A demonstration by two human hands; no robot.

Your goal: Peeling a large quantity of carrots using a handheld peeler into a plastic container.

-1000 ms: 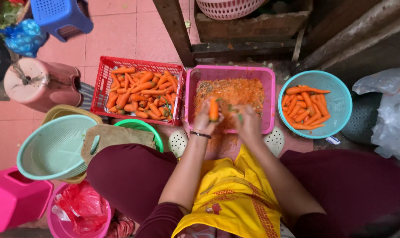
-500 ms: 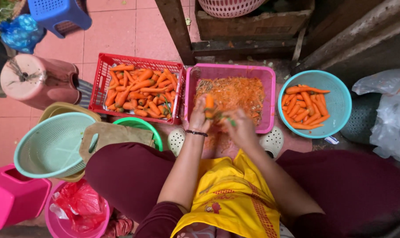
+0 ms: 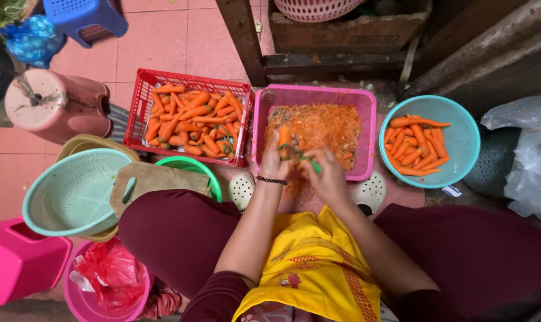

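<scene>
Down at the near edge, a yellow apron (image 3: pixel 312 268) across the lap, dark red trousers (image 3: pixel 181 229) on the knees either side. Just ahead, both hands close together over the front lip of the pink tub (image 3: pixel 366 137). Left hand (image 3: pixel 274 161), black band at the wrist, clamped around a carrot (image 3: pixel 284 136) and holding it upright, tip pointing away. Right hand (image 3: pixel 325 173) curled shut on a green-handled peeler (image 3: pixel 306 160), laid against the carrot's lower end. White perforated clogs (image 3: pixel 242 188) just beside the wrists, one each side.

Off to the left, near the knee: a wooden cutting board (image 3: pixel 157 182) lying over a green bowl (image 3: pixel 208 173), a pale green colander (image 3: pixel 70 191) beside it, a pink stool (image 3: pixel 14 259) and a pink basin with a red plastic bag (image 3: pixel 109 274) nearer the corner.

Further out, heaped orange peelings (image 3: pixel 318 128) filling the pink tub. To its left and touching it, a red crate (image 3: pixel 142 113) full of unpeeled carrots (image 3: pixel 193 122). To the right, a turquoise bowl (image 3: pixel 461 140) holding peeled carrots (image 3: pixel 413 146), clear plastic bags (image 3: pixel 530 155) beyond it.

Farthest off, a blue stool (image 3: pixel 85 15) on the pink tiles, and a dark wooden frame (image 3: pixel 342 33).
</scene>
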